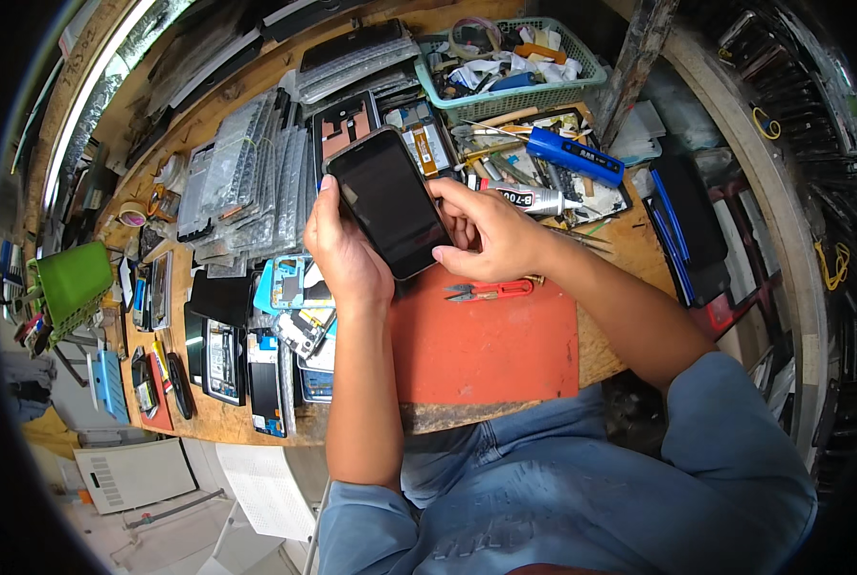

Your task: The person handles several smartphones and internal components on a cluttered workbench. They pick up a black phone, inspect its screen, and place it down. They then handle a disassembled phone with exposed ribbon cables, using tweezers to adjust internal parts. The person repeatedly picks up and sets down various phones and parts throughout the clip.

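Note:
A black smartphone (pixel 390 203) with a dark screen is held up, tilted, above the far part of a red work mat (pixel 486 345). My left hand (pixel 347 244) is wrapped round its lower left side, the thumb along the edge. My right hand (pixel 491 228) grips its right edge, with the thumb near the lower right corner and the other fingers curled. Just below my right hand, a pair of small red-handled thread snips (pixel 505 288) lies on the mat. Beyond the phone lie opened phone parts (pixel 417 134), partly hidden by it.
Bubble-wrapped packets (pixel 246 182) are stacked at the left, with disassembled phones (pixel 222 359) nearer me. A green basket (pixel 514 94) full of odds and ends stands at the back. To the right lie a blue handheld tool (pixel 575 156), a glue tube (pixel 529 198) and a tray of tools.

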Demonstrator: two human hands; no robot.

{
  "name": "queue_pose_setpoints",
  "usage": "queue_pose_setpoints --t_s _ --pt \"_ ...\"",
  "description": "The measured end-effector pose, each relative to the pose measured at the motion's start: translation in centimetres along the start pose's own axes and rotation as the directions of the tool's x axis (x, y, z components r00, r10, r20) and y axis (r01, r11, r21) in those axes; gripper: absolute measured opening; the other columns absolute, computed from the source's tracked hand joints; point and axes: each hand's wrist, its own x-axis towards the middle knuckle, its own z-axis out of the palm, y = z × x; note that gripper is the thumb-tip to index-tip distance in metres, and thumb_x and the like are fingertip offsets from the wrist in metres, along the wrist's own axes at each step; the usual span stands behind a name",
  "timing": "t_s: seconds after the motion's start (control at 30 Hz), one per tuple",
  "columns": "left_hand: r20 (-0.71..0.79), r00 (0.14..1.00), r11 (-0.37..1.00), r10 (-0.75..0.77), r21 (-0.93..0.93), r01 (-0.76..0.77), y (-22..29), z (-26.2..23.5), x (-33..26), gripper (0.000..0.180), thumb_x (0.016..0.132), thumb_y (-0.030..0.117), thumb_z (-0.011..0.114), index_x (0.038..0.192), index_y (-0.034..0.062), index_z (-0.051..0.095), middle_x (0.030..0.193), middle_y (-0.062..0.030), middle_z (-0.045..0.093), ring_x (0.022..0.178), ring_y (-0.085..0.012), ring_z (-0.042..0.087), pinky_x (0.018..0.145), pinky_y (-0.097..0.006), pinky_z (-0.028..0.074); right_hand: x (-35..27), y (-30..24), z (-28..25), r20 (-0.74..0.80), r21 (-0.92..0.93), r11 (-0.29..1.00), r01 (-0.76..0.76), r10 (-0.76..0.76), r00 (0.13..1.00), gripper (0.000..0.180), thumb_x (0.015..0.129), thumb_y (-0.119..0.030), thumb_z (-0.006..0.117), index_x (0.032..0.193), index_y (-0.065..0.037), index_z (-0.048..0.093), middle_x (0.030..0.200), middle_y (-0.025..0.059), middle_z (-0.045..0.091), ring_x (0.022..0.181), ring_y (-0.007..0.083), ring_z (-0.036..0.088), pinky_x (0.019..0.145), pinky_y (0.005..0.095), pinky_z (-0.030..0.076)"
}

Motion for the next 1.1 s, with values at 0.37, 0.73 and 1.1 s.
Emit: queue_pose_setpoints --t_s 0.37,0.73,1.1 --pt "-0.007 1.000 1.000 0.003 -0.014 -0.004 -0.1 0.0 -0.2 0.028 0.108 0.024 0.057 0.106 -0.0005 0.071 0.109 -0.0093 0.074 0.099 -0.0153 0.068 0.092 -0.031 0.052 0.1 0.3 0.3 -0.030 -0.030 0.999 -0.035 0.034 0.999 0.059 0.086 -0.006 0.074 0.137 0.001 0.048 0.072 -0.0003 0.056 0.062 0.0074 0.055 0.057 0.0251 0.046" --pt "0.042 0.998 0.998 0.043 0.046 -0.045 -0.3 0.2 -0.3 0.028 0.108 0.024 0.057 0.104 -0.0004 0.072 0.107 -0.0077 0.074 0.097 -0.0133 0.067 0.092 -0.029 0.051 0.2 1.2 -0.2 -0.182 -0.079 0.990 0.118 -0.131 0.974 0.024 0.089 -0.009 0.073 0.108 0.002 0.062 0.072 0.0014 0.059 0.063 0.0080 0.057 0.057 0.0260 0.047" --pt "0.118 0.993 0.993 0.026 0.113 -0.039 -0.9 1.1 -1.4 0.029 0.109 0.021 0.056 0.102 -0.0021 0.072 0.101 -0.0064 0.072 0.091 -0.0105 0.064 0.085 -0.027 0.051 0.4 0.4 -0.9 -0.347 0.017 0.994 0.105 -0.093 0.933 0.021 0.092 -0.015 0.072 0.082 0.000 0.061 0.066 0.0021 0.061 0.057 0.0064 0.055 0.053 0.0270 0.044"
